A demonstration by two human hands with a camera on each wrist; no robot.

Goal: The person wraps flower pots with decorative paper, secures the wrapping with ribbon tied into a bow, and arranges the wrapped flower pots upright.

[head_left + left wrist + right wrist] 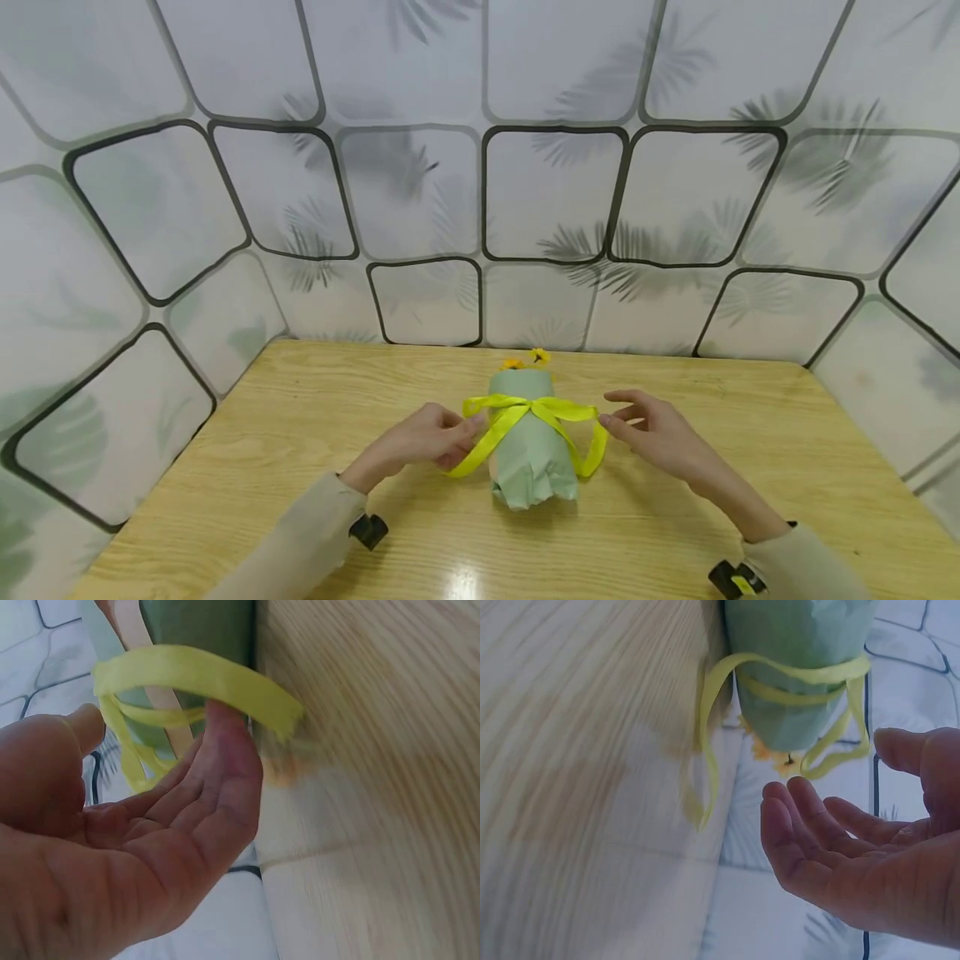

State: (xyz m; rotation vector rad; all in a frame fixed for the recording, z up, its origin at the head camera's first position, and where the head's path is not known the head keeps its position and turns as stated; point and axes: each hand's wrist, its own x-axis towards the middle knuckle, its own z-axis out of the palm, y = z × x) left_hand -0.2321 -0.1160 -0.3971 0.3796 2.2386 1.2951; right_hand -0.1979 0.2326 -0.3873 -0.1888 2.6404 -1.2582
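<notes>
A small bouquet in pale green wrapping paper (531,457) lies on the table, its yellow-orange flowers (539,356) peeking out at the far end. Around the paper runs a bright yellow ribbon (504,423), tied in a bow with loops and tails to both sides. At the bow's left side is my left hand (435,437), thumb and fingers apart; in the left wrist view a fingertip reaches behind the ribbon (187,671). My right hand (654,433) hovers beside the right loop with fingers loosely bent. Nothing shows between its thumb and fingers in the right wrist view.
The light wooden table (315,400) reaches back to a pale patterned curtain (555,192) with dark outlined shapes and leaf prints, which also stands along both sides. Dark straps with small devices (367,530) hang at the sleeves.
</notes>
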